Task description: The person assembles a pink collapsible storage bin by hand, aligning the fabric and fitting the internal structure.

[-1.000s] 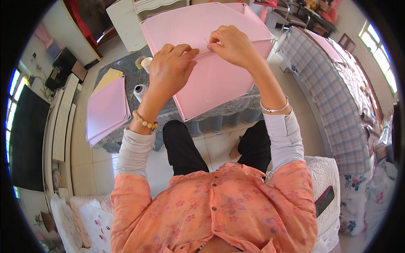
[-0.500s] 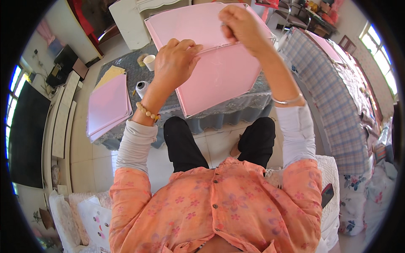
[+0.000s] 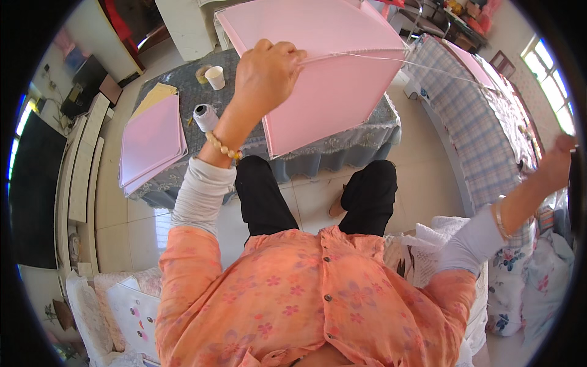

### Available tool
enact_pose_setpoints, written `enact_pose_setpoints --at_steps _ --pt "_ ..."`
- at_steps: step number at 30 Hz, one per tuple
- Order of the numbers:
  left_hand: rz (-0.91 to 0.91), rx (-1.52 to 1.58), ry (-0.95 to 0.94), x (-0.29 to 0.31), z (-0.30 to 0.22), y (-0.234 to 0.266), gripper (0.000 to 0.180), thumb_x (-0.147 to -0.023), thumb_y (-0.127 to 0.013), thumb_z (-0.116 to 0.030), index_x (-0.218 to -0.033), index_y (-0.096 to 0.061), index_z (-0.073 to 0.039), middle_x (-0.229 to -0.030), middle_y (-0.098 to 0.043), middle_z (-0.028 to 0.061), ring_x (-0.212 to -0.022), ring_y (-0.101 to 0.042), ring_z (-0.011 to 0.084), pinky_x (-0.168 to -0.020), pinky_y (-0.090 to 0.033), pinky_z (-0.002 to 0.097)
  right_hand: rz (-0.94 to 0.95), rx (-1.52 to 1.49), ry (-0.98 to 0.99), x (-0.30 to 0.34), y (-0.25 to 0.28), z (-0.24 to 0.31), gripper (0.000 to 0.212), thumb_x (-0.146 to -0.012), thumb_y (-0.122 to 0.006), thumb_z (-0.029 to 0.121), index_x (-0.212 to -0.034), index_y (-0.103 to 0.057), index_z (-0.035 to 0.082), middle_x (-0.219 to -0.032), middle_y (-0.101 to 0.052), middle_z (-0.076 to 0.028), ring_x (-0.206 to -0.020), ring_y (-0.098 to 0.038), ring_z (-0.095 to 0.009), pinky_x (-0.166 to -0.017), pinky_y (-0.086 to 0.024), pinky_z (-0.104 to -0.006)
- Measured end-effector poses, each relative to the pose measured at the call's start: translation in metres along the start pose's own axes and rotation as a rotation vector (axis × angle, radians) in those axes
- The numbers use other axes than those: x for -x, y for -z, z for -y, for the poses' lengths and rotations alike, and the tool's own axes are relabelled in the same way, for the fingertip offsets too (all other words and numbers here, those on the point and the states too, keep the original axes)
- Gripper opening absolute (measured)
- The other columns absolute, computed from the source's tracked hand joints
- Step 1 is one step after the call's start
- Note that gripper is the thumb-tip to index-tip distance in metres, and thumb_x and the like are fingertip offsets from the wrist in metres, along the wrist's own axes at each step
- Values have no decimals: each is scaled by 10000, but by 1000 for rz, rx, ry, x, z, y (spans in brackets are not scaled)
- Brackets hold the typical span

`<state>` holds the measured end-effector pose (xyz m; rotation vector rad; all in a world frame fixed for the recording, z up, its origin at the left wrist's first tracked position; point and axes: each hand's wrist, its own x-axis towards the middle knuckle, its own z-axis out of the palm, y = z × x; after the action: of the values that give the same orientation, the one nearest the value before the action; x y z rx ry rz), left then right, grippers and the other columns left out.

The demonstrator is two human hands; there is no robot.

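Observation:
Two pink panels meet along a seam with white stitching: the upper panel (image 3: 318, 24) slopes away from me, and the lower panel (image 3: 336, 95) hangs toward my knees. At the left part of this seam, my left hand (image 3: 268, 72) is closed on the joined edges. White thread (image 3: 428, 65) leaves the seam just right of those fingers and runs taut to the right, fading from sight against the bed. Far out at the right, my right hand (image 3: 555, 164) is closed at the thread's end, slightly blurred. Whether a needle is in it cannot be seen.
A table (image 3: 183, 79) with a grey-blue lace cloth bears a white thread spool (image 3: 205, 116), a paper cup (image 3: 214, 77), a tape roll (image 3: 202, 74) and stacked pink sheets (image 3: 150, 140). On the right stands a bed (image 3: 468, 131) with a plaid cover.
My right hand has swung from above the seam far out to the right, drawing the thread taut. My left hand keeps its hold; the panels have shifted and tilted slightly.

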<state>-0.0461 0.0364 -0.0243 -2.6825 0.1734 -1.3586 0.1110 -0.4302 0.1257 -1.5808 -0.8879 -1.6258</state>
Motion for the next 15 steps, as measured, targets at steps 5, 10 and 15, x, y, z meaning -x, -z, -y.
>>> enact_pose_setpoints --at_steps 5,10,15 --pt "15 -7 2 -3 4 0 202 -782 -692 -196 -977 -714 -147 -958 -651 -25 -827 -582 209 -681 -517 334 474 -536 -679 151 -124 94 316 -903 -504 229 -1132 -549 16 -831 -583 -30 -738 -553 -111 -635 -458 -243" --pt "31 -4 31 -2 3 2 232 -797 -678 -192 -1024 -705 -153 -982 -655 -35 -810 -574 217 -666 -504 349 715 -923 -743 206 -191 186 125 -938 -519 72 -1038 -541 2 -702 -584 -48 -590 -564 -105 -509 -449 -239" --pt "36 -12 24 -6 0 2 234 -802 -677 -206 -1029 -702 -158 -986 -654 -42 -823 -579 208 -667 -497 350 591 -887 -769 217 -223 213 64 -926 -525 12 -951 -583 8 -596 -538 -30 -502 -503 -73 -479 -403 -230"
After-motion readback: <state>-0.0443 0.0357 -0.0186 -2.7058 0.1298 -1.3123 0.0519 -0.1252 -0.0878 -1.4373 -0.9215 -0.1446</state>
